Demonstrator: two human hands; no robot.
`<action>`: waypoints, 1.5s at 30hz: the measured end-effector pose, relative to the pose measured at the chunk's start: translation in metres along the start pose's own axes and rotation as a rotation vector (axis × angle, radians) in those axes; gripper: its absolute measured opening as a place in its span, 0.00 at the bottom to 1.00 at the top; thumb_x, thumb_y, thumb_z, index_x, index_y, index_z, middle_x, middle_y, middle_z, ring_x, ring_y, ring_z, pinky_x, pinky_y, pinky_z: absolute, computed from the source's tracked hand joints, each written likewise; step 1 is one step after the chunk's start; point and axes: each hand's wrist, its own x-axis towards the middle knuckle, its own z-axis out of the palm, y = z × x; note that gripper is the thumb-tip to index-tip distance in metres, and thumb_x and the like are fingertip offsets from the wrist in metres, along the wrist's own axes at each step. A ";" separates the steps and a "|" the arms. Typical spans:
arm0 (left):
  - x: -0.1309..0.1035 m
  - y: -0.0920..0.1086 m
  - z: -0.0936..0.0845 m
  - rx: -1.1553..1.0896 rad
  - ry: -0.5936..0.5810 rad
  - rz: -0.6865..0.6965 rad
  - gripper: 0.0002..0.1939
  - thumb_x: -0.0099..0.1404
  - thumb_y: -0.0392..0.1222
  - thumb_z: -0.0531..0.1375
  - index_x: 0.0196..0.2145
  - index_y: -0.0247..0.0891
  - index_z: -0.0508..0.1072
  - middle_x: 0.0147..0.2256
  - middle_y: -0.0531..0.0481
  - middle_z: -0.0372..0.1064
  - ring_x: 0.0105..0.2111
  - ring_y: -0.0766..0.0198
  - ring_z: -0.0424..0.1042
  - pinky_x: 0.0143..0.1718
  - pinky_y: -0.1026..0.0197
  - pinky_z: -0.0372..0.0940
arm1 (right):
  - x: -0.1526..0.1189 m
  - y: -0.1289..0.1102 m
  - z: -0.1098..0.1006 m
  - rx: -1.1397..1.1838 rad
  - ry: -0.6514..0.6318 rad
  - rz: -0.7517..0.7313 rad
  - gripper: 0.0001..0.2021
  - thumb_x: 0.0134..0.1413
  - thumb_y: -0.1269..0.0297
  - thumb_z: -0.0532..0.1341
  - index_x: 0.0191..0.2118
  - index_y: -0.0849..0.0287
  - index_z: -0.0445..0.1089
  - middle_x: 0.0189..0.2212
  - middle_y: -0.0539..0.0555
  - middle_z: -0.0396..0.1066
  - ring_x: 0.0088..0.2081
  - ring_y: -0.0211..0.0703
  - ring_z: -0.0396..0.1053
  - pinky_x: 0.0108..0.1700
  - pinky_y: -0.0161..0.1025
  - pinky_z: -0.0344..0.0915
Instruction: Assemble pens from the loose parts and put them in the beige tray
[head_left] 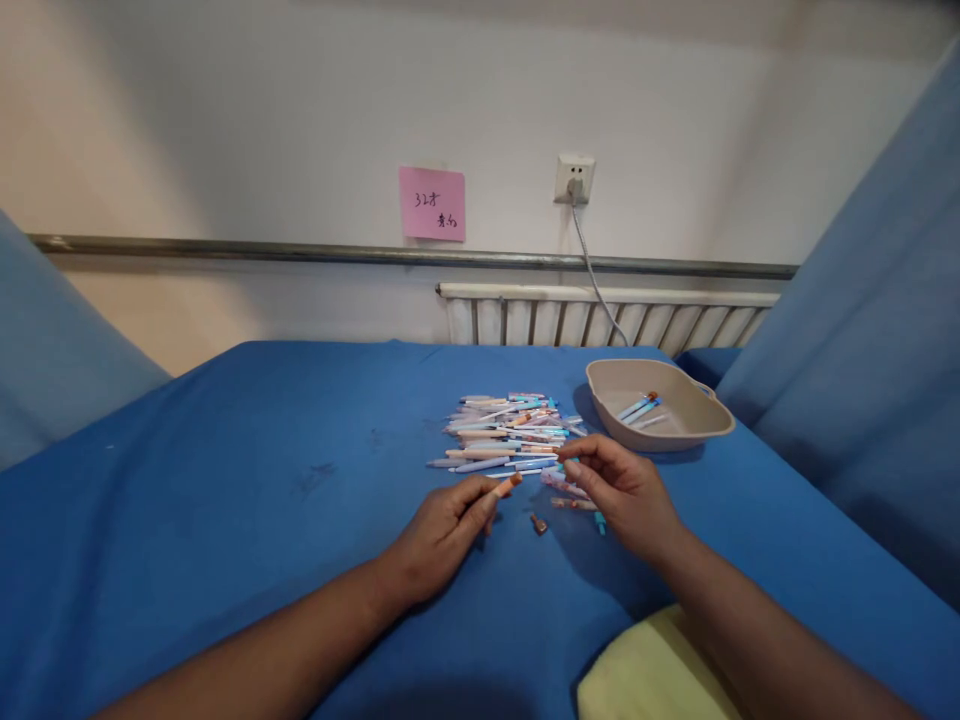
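My left hand (pixel 450 525) is closed around a peach-orange pen (pixel 508 486), whose brown end points up to the right. To its right, my right hand (pixel 622 490) has thumb and fingers drawn together in a pinch; what lies between the fingertips is too small to tell. Just beyond both hands spreads a pile of pens (pixel 495 435) in white, blue and peach. A small brown pen part (pixel 538 524) rests on the blue cloth between the hands. Patterned clear pen barrels (pixel 570 503) and a turquoise pen part (pixel 600 522) lie by my right hand, partly covered by it.
A beige basin (pixel 705 420) with several pens in it stands at the back right of the blue-covered table (pixel 225 480). Something pale yellow (pixel 660 670) sits at the near edge. Behind are a radiator (pixel 555 318), a metal rail and blue curtains on both sides.
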 end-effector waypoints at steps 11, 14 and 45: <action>-0.005 0.006 0.002 0.163 -0.108 0.097 0.16 0.69 0.45 0.48 0.45 0.41 0.73 0.29 0.52 0.69 0.29 0.65 0.67 0.33 0.67 0.61 | -0.009 -0.016 0.008 -0.066 -0.030 -0.175 0.03 0.53 0.67 0.61 0.35 0.58 0.69 0.30 0.51 0.71 0.30 0.38 0.69 0.33 0.35 0.66; -0.006 0.005 0.003 0.159 -0.083 0.096 0.16 0.69 0.45 0.49 0.46 0.41 0.72 0.30 0.52 0.70 0.29 0.65 0.67 0.32 0.66 0.61 | -0.009 -0.016 0.006 -0.147 -0.037 -0.233 0.02 0.53 0.68 0.61 0.35 0.58 0.70 0.31 0.52 0.72 0.34 0.40 0.69 0.37 0.37 0.66; -0.006 0.010 0.004 0.071 -0.094 0.073 0.14 0.67 0.46 0.51 0.39 0.39 0.75 0.26 0.52 0.68 0.27 0.66 0.66 0.30 0.67 0.60 | -0.013 -0.020 0.008 -0.369 -0.037 -0.331 0.04 0.55 0.64 0.61 0.37 0.56 0.69 0.27 0.50 0.74 0.29 0.39 0.71 0.34 0.35 0.66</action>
